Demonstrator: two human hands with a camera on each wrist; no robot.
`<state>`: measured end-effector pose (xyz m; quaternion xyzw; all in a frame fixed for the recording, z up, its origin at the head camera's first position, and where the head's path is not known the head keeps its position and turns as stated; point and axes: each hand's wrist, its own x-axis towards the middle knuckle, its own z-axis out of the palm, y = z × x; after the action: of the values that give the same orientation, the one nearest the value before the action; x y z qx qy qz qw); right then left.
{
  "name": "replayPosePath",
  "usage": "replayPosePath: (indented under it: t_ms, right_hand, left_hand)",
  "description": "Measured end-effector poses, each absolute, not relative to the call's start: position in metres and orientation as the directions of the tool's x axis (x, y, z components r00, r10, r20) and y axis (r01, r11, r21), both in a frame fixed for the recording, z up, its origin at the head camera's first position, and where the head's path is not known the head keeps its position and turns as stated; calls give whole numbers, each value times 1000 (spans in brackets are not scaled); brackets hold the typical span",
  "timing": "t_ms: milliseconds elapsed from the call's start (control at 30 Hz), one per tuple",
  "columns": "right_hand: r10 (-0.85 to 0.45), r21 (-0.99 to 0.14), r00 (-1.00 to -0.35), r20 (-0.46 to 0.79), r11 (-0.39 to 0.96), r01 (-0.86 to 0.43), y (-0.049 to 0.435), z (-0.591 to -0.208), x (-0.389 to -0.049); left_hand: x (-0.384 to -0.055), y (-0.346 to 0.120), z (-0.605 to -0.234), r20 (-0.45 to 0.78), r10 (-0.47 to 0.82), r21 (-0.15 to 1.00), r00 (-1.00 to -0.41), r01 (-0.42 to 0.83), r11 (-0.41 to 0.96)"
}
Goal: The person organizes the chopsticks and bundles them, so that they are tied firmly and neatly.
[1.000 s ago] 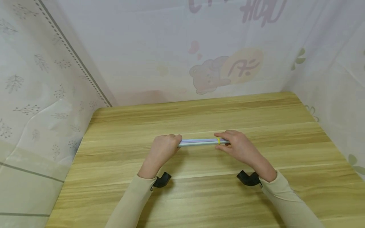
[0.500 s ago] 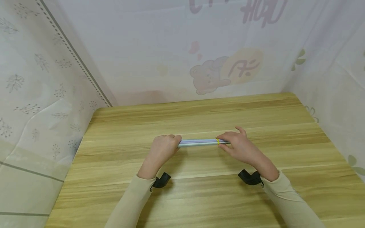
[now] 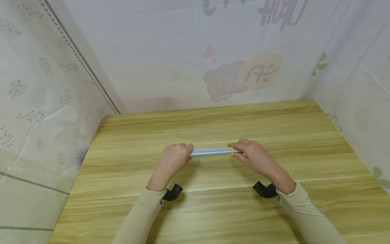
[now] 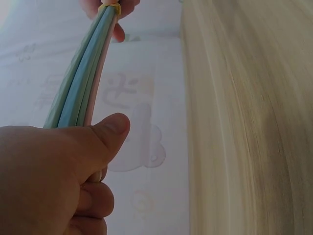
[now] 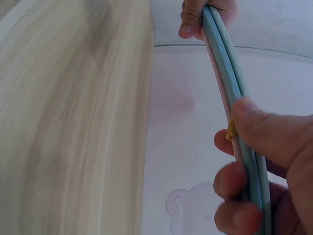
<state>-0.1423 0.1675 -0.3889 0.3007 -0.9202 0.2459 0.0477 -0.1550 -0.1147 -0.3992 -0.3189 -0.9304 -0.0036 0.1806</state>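
A bundle of pastel pencils point(image 3: 210, 152), in blue, green, lilac and pink, is held level above the table. My left hand point(image 3: 173, 159) grips its left end in a fist, the thumb lying along it in the left wrist view. A thin yellow rubber band point(image 3: 232, 150) circles the bundle near its right end. At that band my right hand point(image 3: 260, 157) pinches with thumb and index finger. In the right wrist view the thumb presses on the pencils point(image 5: 224, 54) beside the band point(image 5: 231, 130), and the other fingers curl near the bundle's end. Both pencil ends are hidden in the head view.
The wooden table point(image 3: 213, 210) spreads beneath both hands. Printed white curtains point(image 3: 137, 61) enclose its back and sides. A black wrist-camera mount point(image 3: 173, 193) sits under the left wrist and another black mount point(image 3: 265, 190) under the right.
My right hand's fingers have shifted about the band: a finger lifted half a second ago is lowered again. The left hand has kept its grip with hardly any movement.
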Motion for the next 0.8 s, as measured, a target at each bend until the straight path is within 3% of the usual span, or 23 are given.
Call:
replayPosePath:
  t_ms: [367, 800]
  right_hand:
    - [-511, -299, -799, 316, 746, -595, 163, -394, -141]
    - [-527, -158, -734, 430, 756, -635, 159, -399, -141]
  left_hand:
    - [-154, -112, -398, 346, 601, -117, -721, 602, 790]
    - [-154, -113, -400, 354, 608, -114, -710, 613, 782]
